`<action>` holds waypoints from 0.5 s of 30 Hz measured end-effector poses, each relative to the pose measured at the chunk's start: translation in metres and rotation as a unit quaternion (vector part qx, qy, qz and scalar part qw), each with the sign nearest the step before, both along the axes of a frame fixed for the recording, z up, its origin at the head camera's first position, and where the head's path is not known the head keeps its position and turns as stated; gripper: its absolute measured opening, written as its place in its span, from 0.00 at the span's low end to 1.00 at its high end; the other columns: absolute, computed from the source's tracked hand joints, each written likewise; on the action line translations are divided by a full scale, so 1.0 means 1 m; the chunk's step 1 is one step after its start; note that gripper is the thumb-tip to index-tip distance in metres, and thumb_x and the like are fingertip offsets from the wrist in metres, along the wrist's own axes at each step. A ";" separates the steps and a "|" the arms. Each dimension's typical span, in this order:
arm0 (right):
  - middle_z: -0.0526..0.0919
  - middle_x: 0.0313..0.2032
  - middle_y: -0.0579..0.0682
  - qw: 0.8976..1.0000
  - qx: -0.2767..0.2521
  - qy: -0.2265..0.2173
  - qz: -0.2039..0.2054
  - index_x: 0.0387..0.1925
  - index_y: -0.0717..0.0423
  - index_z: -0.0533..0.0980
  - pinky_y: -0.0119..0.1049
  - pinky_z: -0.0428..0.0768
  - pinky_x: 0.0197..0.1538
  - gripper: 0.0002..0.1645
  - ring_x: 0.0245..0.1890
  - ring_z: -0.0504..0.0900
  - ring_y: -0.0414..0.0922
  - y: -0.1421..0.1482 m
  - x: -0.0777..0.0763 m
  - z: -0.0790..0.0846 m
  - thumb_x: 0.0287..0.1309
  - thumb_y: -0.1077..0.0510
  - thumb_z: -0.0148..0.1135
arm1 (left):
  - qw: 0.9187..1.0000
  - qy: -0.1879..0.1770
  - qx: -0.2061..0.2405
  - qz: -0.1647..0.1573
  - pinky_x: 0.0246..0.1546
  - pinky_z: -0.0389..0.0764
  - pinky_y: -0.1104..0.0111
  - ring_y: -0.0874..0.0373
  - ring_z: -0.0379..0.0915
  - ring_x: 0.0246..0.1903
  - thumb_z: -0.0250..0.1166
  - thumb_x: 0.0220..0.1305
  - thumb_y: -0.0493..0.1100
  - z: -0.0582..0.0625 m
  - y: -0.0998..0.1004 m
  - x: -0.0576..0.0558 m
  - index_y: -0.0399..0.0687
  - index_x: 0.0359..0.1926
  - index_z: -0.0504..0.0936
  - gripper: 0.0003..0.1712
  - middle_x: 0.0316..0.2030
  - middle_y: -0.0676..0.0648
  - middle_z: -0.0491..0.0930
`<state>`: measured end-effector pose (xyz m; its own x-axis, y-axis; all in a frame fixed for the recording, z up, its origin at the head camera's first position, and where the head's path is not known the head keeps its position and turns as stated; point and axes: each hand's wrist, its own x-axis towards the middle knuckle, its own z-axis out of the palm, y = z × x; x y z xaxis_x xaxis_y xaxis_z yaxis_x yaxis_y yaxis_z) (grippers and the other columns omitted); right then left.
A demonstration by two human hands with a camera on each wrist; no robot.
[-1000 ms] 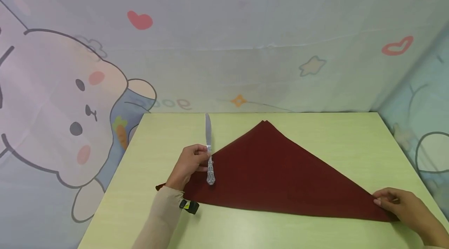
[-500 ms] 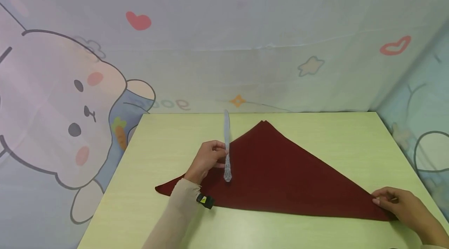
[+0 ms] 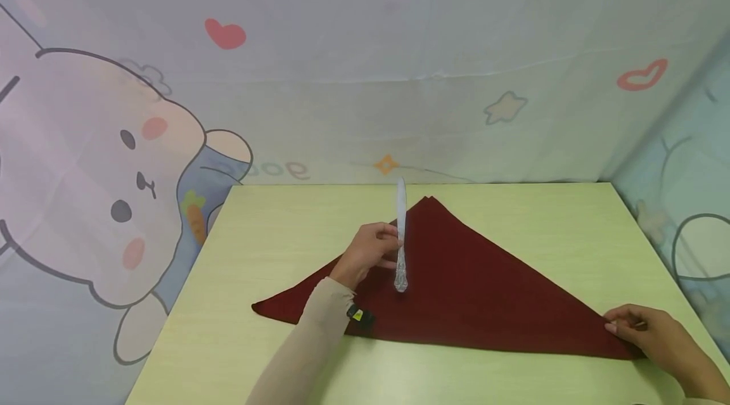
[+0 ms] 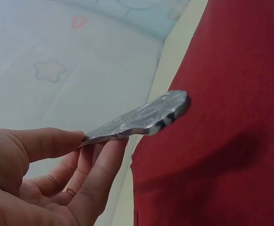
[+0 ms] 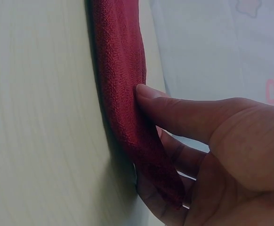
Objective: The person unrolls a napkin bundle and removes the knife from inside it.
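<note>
A dark red cloth napkin lies folded into a wide triangle, its peak toward the back of the table. Above its left half, my left hand pinches a silver table knife between thumb and fingers. The knife's blade points away from me and its ornate handle toward me; in the left wrist view the handle casts a shadow on the cloth. At the far right, my right hand pinches the napkin's right corner. In the right wrist view the thumb lies on top of the cloth, with fingers beneath it.
The pale green table carries the napkin near its middle. Behind it hangs a printed backdrop with a cartoon animal, hearts and stars, and another stretch of it rises at the right. A black strap piece sits at the left wrist.
My left hand has carried the knife to the right, from the napkin's left part toward its middle, uncovering the left corner. My right hand keeps its pinch at the right corner.
</note>
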<state>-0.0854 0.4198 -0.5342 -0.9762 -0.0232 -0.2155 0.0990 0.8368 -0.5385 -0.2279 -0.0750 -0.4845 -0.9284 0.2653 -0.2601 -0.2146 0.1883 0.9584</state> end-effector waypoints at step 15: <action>0.87 0.41 0.51 1.000 -0.016 0.009 0.006 0.47 0.58 0.83 0.32 0.78 0.35 0.14 0.33 0.78 0.28 0.002 0.002 0.001 0.66 0.53 0.67 | 0.999 -0.022 0.022 -0.028 0.36 0.88 0.57 0.55 0.84 0.39 0.66 0.68 0.36 -0.009 0.057 -0.022 0.41 0.49 0.81 0.10 0.42 0.44 0.82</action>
